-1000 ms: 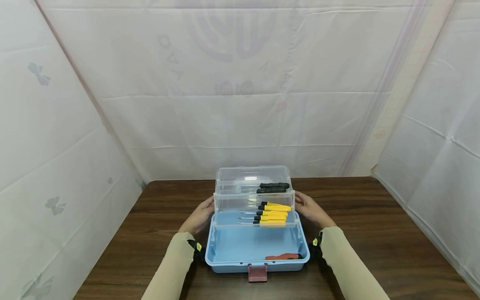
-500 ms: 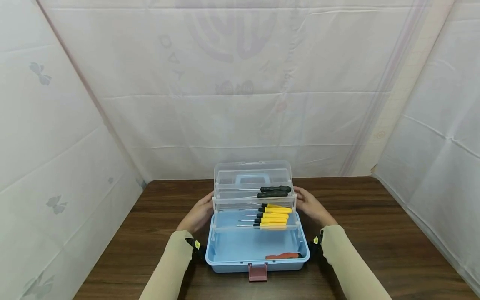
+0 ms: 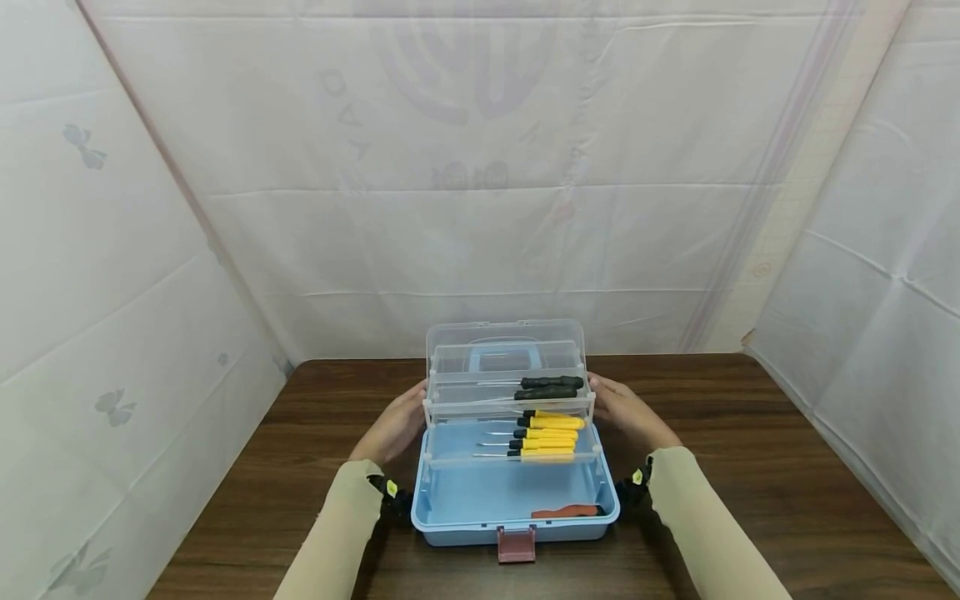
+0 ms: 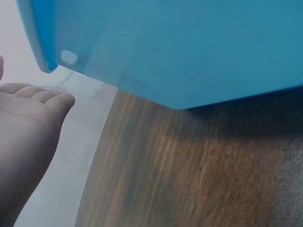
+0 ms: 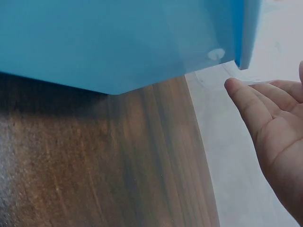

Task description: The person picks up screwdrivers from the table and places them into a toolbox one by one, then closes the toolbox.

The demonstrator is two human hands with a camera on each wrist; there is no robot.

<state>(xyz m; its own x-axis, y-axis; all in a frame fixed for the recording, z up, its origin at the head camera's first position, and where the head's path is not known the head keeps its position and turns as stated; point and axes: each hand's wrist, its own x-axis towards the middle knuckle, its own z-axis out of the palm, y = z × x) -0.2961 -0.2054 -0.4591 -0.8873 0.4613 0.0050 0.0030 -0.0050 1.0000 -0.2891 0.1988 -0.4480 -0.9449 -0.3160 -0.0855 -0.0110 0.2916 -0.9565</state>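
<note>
A light blue toolbox (image 3: pixel 480 497) stands with its clear lid (image 3: pixel 450 335) raised at the back and clear stepped trays (image 3: pixel 450 429) fanned out over its rear half. Yellow-handled screwdrivers (image 3: pixel 551 434) lie in the lower tray, black-handled screwdrivers (image 3: pixel 552 383) in the upper one. My left hand (image 3: pixel 396 423) is at the left side of the trays and lid, my right hand (image 3: pixel 630 417) at the right side, fingertips partly hidden behind the clear plastic. In both wrist views the fingers of the left hand (image 4: pixel 28 118) and right hand (image 5: pixel 279 132) extend nearly straight, near the clear plastic.
An orange-handled tool (image 3: pixel 566 512) lies inside the box at the front right. A reddish latch (image 3: pixel 516 547) hangs from the front rim. The dark wooden table (image 3: pixel 735 467) meets white sheeting (image 3: pixel 480 250) at the back and sides.
The lid's top edge has risen in the head view, while the trays with the screwdrivers have come slightly down and forward. Both hands stay at the sides; the box base has not moved.
</note>
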